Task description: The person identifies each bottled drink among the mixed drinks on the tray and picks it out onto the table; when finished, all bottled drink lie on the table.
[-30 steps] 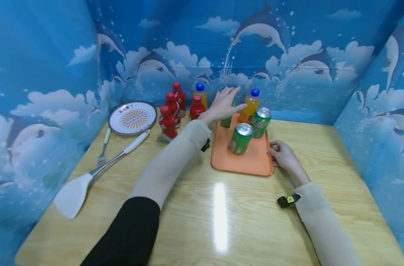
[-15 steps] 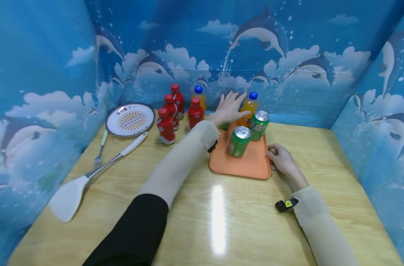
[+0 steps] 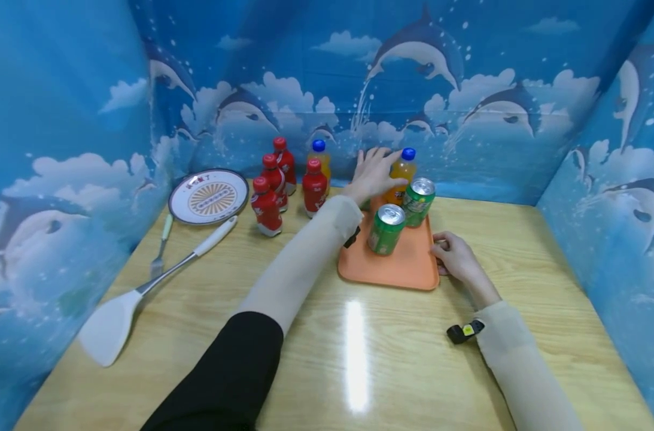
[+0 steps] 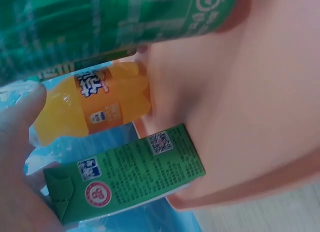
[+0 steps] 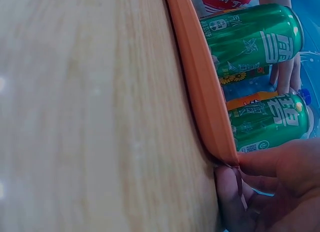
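An orange tray (image 3: 407, 272) lies on the table, and my right hand (image 3: 456, 257) pinches its right edge between thumb and fingers. On it stand two green soda cans (image 3: 387, 230) (image 3: 419, 203), an orange soda bottle (image 3: 404, 170) with a blue cap and a green drink carton (image 4: 127, 174). My left hand (image 3: 372, 173) reaches over the back left of the tray with its fingers spread, right at the carton's top, its thumb extended toward the bottle. From the head the hand hides the carton. In the left wrist view the carton stands beside the bottle.
Several red bottles (image 3: 266, 206) and another orange soda bottle (image 3: 319, 161) stand left of the tray. A patterned plate (image 3: 209, 196), a fork (image 3: 162, 248) and a white spatula (image 3: 111, 326) lie at the table's left. A dolphin-print curtain (image 3: 499, 137) encloses the back and sides.
My left hand has shifted slightly right and lowered over the green carton, covering it from the head view. The right hand keeps its pinch on the tray's edge.
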A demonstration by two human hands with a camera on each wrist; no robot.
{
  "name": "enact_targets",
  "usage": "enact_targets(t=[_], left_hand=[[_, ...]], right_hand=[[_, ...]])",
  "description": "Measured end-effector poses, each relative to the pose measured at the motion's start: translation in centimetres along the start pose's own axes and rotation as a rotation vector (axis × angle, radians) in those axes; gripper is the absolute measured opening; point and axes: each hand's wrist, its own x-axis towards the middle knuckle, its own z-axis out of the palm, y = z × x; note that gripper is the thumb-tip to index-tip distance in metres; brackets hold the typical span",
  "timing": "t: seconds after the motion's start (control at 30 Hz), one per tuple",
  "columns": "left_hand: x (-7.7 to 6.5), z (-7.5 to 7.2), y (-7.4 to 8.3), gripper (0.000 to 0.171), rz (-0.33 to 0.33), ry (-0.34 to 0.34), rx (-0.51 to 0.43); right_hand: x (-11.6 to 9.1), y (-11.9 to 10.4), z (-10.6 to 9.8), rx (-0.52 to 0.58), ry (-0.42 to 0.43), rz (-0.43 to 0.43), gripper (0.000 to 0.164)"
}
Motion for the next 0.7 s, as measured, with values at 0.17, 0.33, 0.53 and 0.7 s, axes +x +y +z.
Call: enact_targets(t=[0.17,0.33,0.53,0.7], left_hand=[[0.17,0.02,0.30,0.076,-0.033,0.045,0.028],[0.16,-0.24,0.38,0.076,-0.039,0.042,-0.025],[0.04,-0.21,0.26,0.075,-0.016,0.037,-0.077],[0.01,-0.44,0.35,0.074,0.012,0.046,-0.087]], right_hand=[[0.07,-0.19,-0.05,-0.004,0.002,0.014,0.048],[0.08,-0.14,-0.19,-0.006,0.010,0.009,0.047],[0.03,-0.09,-0.08,0.004,0.000,0.008,0.049],[-0.05,-0.01,-0.08,0.007,-0.001,0.021,0.048]])
